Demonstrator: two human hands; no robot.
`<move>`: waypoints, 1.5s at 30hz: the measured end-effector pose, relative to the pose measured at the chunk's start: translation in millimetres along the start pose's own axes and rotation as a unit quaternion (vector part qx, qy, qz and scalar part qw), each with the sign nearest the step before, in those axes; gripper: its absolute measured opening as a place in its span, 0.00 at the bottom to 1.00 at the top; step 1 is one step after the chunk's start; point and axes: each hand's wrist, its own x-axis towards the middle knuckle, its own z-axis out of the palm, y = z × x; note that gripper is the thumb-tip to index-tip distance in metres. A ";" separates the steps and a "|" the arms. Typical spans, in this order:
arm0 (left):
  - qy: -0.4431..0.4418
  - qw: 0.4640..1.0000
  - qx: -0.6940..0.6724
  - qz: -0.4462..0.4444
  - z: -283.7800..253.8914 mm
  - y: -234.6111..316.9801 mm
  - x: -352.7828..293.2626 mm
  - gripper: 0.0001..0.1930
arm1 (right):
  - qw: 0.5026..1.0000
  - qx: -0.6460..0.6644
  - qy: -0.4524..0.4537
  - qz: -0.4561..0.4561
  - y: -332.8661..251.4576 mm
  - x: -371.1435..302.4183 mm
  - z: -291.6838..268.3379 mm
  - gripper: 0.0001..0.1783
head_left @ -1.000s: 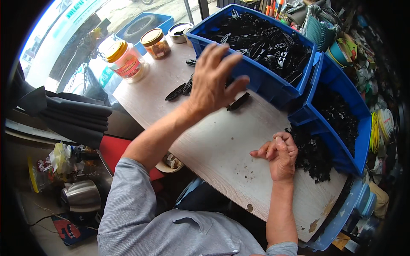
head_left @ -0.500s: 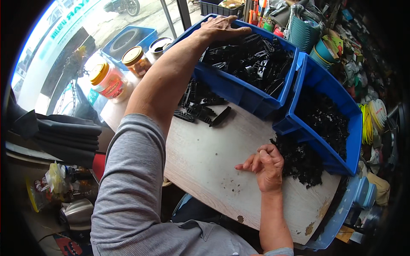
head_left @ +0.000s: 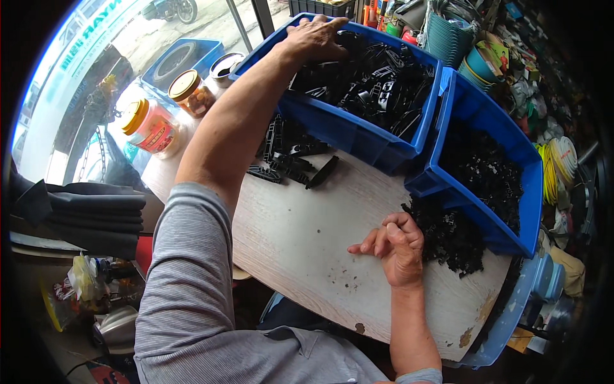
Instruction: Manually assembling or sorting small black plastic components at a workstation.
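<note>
Left hand (head_left: 313,41) now farther over blue bin (head_left: 358,137), slender, glossy black parts (head_left: 387,83) jumbled inside; fingers (head_left: 329,27): hold unclear.

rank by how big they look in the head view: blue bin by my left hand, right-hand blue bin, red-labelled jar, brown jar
1. Blue bin by the left hand, though partly hidden
2. Right-hand blue bin
3. Red-labelled jar
4. Brown jar
</note>
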 end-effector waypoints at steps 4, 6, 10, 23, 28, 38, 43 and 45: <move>-0.065 0.993 -0.101 0.010 4.7 -12.4 8.4 0.42 | 1.000 0.011 -0.008 0.007 -0.5 1.0 3.7 0.09; -0.065 0.994 -0.089 -0.008 3.3 -12.0 7.7 0.41 | 1.000 0.002 -0.003 0.003 -0.8 0.5 2.5 0.09; -0.054 0.989 -0.136 0.016 -6.3 -9.0 -1.3 0.35 | 1.000 -0.001 -0.007 -0.004 -2.6 -0.7 1.3 0.09; -0.151 0.972 -0.182 0.005 -0.1 -21.2 5.6 0.35 | 1.000 -0.009 0.004 0.000 -2.4 -0.2 5.9 0.09; -0.150 0.966 -0.207 -0.034 -15.4 -12.9 -7.4 0.31 | 1.000 -0.018 0.020 0.001 -4.1 -0.9 5.7 0.10; -0.149 0.978 -0.148 0.009 0.6 -20.6 1.7 0.34 | 1.000 -0.007 0.015 0.001 -3.3 -0.8 7.5 0.09; -0.114 0.975 -0.190 -0.030 -4.8 -21.5 -2.9 0.31 | 1.000 -0.005 0.016 0.000 -4.2 -1.7 8.3 0.09; -0.102 0.976 -0.188 -0.034 -6.3 -18.8 -4.0 0.30 | 1.000 -0.007 0.010 -0.001 -3.8 -1.4 7.4 0.09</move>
